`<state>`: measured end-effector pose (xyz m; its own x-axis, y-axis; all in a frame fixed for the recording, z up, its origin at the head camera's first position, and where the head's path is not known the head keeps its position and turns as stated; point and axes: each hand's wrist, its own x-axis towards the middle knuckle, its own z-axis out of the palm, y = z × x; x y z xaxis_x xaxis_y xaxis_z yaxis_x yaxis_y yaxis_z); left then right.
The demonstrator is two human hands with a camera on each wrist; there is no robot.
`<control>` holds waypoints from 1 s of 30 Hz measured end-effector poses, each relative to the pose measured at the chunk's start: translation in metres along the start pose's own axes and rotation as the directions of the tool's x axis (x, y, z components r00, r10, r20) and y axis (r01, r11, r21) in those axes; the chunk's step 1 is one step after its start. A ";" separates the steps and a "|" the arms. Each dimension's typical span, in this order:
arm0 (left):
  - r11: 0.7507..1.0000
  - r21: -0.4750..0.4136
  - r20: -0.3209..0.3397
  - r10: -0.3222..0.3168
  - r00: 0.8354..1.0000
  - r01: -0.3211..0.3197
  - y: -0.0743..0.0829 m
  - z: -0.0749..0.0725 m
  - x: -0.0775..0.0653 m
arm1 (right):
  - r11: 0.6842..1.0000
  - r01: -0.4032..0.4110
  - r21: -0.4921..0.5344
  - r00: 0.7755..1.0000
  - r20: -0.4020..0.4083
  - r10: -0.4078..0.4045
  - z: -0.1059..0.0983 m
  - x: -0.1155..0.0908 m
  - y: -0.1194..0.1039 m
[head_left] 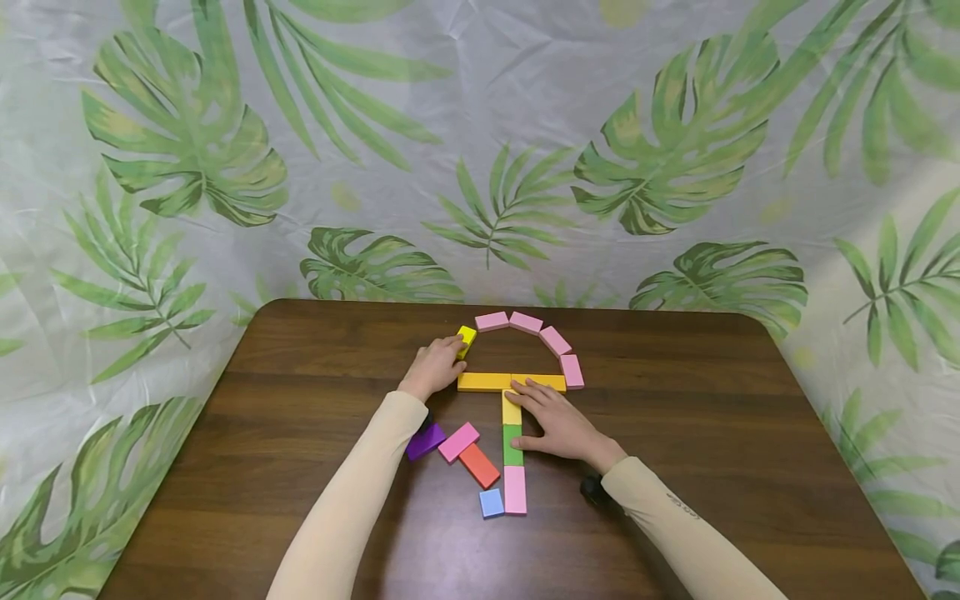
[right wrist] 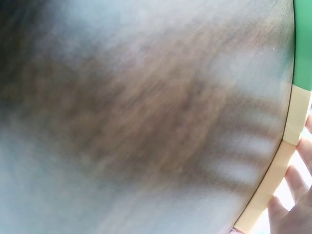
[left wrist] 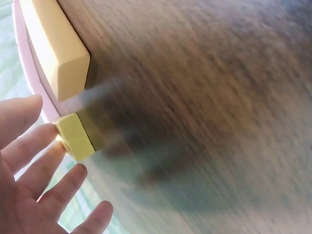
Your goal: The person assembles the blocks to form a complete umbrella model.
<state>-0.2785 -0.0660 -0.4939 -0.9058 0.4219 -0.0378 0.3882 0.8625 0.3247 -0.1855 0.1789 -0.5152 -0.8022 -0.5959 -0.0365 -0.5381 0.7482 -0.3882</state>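
Note:
My left hand (head_left: 435, 367) touches a bright yellow block (head_left: 467, 337) with its fingertips, at the left end of an arc of pink blocks (head_left: 555, 341). In the left wrist view its fingers spread loosely beside that block (left wrist: 77, 136). Under the arc, two orange-yellow blocks (head_left: 483, 382) lie end to end as a bar. A stem of a yellow block (head_left: 512, 412), a green block (head_left: 513, 457) and a pink block (head_left: 515, 490) runs down from it. My right hand (head_left: 562, 425) lies with spread fingers over the bar's right half and the stem; its thumb touches the green block.
Left of the stem lie a purple block (head_left: 426, 442), a pink block (head_left: 458, 442), a red block (head_left: 479, 466) and a light blue block (head_left: 491, 503). Behind the wooden table (head_left: 675, 375) hangs a leaf-patterned curtain (head_left: 510, 108).

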 end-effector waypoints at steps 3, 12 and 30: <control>1.000 -0.010 0.018 -0.012 1.000 0.013 0.001 0.000 0.002 | 1.000 -0.001 0.002 1.000 -0.001 0.001 0.000 0.000 0.000; 0.999 -0.027 0.037 -0.033 0.999 0.034 0.001 0.005 0.005 | 1.000 -0.001 -0.004 1.000 -0.004 0.001 0.000 0.000 0.001; 0.995 -0.099 0.034 0.008 0.999 -0.004 -0.007 0.005 -0.003 | 1.000 0.009 0.006 1.000 -0.007 -0.009 0.000 0.000 0.001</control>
<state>-0.2779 -0.0716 -0.5010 -0.8966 0.4378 -0.0675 0.3733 0.8288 0.4168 -0.1862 0.1800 -0.5156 -0.7992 -0.6004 -0.0269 -0.5436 0.7412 -0.3940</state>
